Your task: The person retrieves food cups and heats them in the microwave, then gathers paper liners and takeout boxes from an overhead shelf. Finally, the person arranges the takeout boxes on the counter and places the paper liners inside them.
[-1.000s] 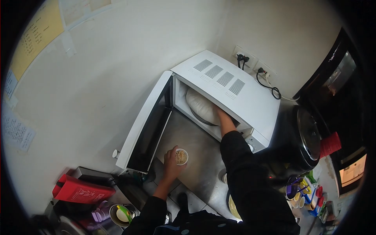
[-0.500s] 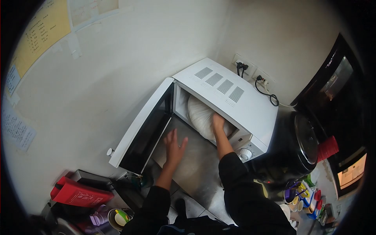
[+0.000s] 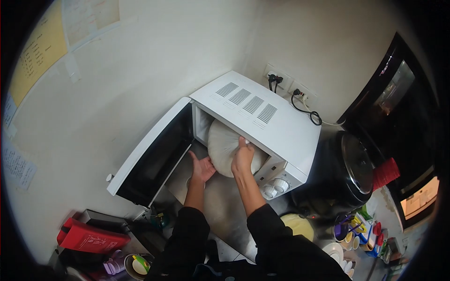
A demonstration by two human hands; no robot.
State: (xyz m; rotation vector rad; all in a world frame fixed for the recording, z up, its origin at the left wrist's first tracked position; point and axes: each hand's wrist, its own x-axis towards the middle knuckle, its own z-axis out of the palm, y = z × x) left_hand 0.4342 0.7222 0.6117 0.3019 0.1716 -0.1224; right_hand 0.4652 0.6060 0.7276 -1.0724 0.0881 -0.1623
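A large round bundle wrapped in pale, cloudy plastic [image 3: 221, 147] sticks partway out of the open white microwave [image 3: 276, 126]. My right hand [image 3: 242, 157] grips the bundle's gathered top, its fingers closed. At the bundle's lower left edge is my left hand [image 3: 202, 168], palm up with the fingers spread. Behind my left wrist, the rim of a small cup [image 3: 188, 182] shows in part on the metal counter. The microwave door [image 3: 157, 154] hangs open to the left.
A black rounded appliance [image 3: 347, 164] with a red item [image 3: 386, 174] stands right of the microwave. A yellow round item [image 3: 298, 226], white plates [image 3: 333, 251] and cups lie at lower right. A red packet [image 3: 93, 236] and a lilac bottle [image 3: 114, 263] are at lower left. Plugs [image 3: 275, 80] sit in the wall.
My left hand let go of the small cup and moved up to the bundle. My right hand has drawn the bundle outward, partly past the microwave's opening. The view has shifted too.
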